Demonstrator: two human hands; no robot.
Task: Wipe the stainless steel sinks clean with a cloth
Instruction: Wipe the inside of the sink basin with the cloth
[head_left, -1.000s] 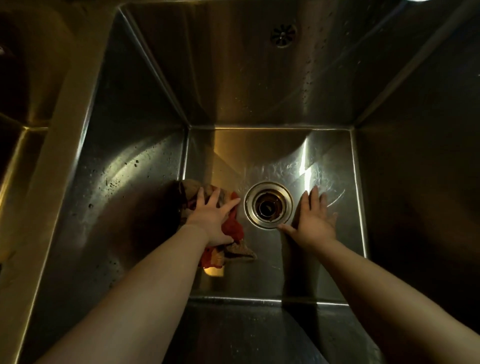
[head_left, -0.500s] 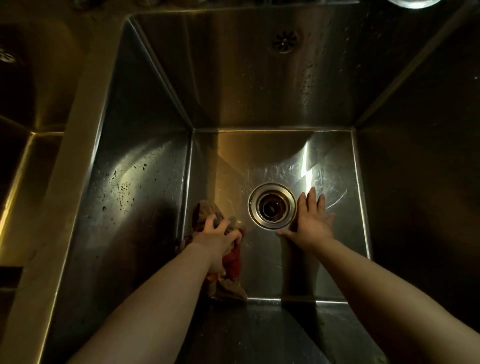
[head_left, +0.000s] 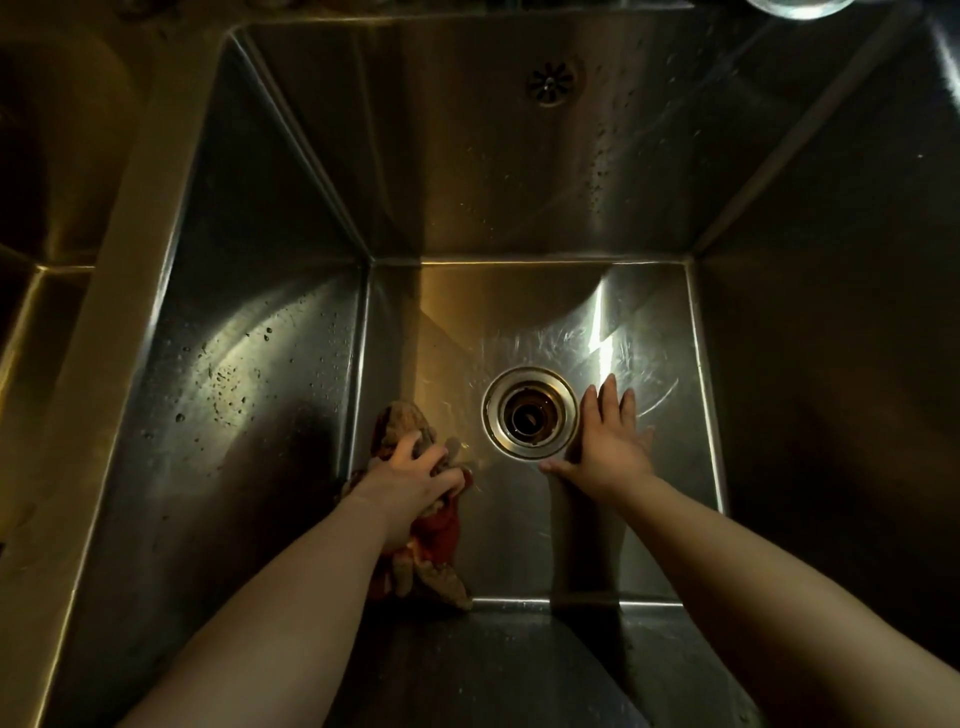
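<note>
A deep stainless steel sink (head_left: 519, 322) fills the view, with a round drain (head_left: 530, 413) in its floor. A crumpled red and brown cloth (head_left: 434, 545) lies on the floor against the left wall, near the front corner. My left hand (head_left: 415, 483) grips the cloth with curled fingers and presses it down. My right hand (head_left: 608, 441) lies flat with spread fingers on the sink floor just right of the drain, holding nothing.
An overflow grille (head_left: 550, 83) sits high on the back wall. Water droplets speckle the left wall (head_left: 228, 384). A steel divider (head_left: 124, 291) separates this basin from a second sink (head_left: 47, 156) at the far left. A round rim (head_left: 800, 6) shows at the top right.
My left hand went from flat on the cloth to gripping it, and dragged it toward the front left corner. My right hand stayed beside the drain.
</note>
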